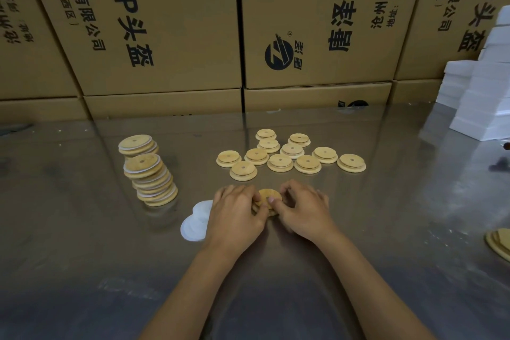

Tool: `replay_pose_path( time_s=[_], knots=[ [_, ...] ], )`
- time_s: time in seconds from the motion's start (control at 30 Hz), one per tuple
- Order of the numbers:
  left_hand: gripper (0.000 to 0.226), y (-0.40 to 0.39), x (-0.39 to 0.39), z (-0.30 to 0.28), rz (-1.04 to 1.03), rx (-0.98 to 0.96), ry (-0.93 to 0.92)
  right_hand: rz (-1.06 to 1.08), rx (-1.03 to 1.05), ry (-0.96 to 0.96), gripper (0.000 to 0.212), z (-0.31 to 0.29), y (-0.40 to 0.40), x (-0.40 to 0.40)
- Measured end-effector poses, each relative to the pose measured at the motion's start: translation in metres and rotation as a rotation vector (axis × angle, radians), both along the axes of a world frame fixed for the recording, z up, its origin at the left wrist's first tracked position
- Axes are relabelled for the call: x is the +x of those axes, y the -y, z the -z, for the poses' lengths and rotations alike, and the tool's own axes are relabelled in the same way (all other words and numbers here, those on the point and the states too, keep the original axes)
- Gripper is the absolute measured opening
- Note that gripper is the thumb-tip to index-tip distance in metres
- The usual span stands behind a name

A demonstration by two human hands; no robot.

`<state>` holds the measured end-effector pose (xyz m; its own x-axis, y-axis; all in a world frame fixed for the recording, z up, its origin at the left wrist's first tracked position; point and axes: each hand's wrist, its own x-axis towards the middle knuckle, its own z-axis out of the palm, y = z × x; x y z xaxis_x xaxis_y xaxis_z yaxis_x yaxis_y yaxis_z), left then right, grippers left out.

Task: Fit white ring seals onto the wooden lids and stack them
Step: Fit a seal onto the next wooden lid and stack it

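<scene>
Head view looks down on one wooden lid (pixel 267 196) held at the centre of the shiny metal table (pixel 82 243), gripped from both sides. Left hand (pixel 234 215) curls its fingers round the lid's left edge, and right hand (pixel 305 211) pinches the right edge, its thumb lying across the lid's face. Whether a seal is already on this lid cannot be told, since the fingers cover its rim.

Just left of the left hand, partly under the wrist, lies a small heap of white ring seals (pixel 194 222) flat on the table. Further left stands a leaning stack of finished lids (pixel 150 179), white edges showing between the wooden discs, with a shorter stack (pixel 136 144) just behind it.

Beyond the hands, a loose cluster of bare lids (pixel 289 157) lies spread on the table, stepped side up, some touching their neighbours. At the right edge of the table a few more wooden discs (pixel 499 243) are partly out of view.

White blocks (pixel 480 96) are piled at the far right, and large printed cardboard boxes (pixel 165 30) wall in the back of the table.
</scene>
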<state>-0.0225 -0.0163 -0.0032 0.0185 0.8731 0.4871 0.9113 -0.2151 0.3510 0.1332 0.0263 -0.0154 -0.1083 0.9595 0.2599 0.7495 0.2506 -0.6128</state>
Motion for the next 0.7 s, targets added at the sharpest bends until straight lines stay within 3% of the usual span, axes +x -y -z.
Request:
replay_pose_path(
  time_s=[0.1, 0.23, 0.37, 0.5, 0.7],
  knots=[
    [0.021, -0.001, 0.0, 0.0, 0.01, -0.011, 0.014, -0.057, -0.048, 0.072, 0.038, -0.002, 0.003, 0.001],
    [0.025, -0.001, 0.0, 0.001, 0.02, -0.026, 0.019, -0.101, -0.035, 0.051, 0.029, -0.006, 0.004, 0.002],
    [0.034, -0.001, 0.0, 0.0, 0.002, -0.021, 0.018, -0.148, -0.051, -0.111, 0.023, -0.011, 0.007, -0.001],
    [0.035, 0.0, -0.001, -0.002, -0.004, -0.051, 0.028, -0.215, -0.137, -0.394, 0.034, -0.015, 0.009, -0.004],
    [0.019, 0.0, -0.004, -0.005, 0.057, -0.045, 0.122, -0.231, -0.164, -0.451, 0.045, -0.017, 0.011, -0.005]
  ],
)
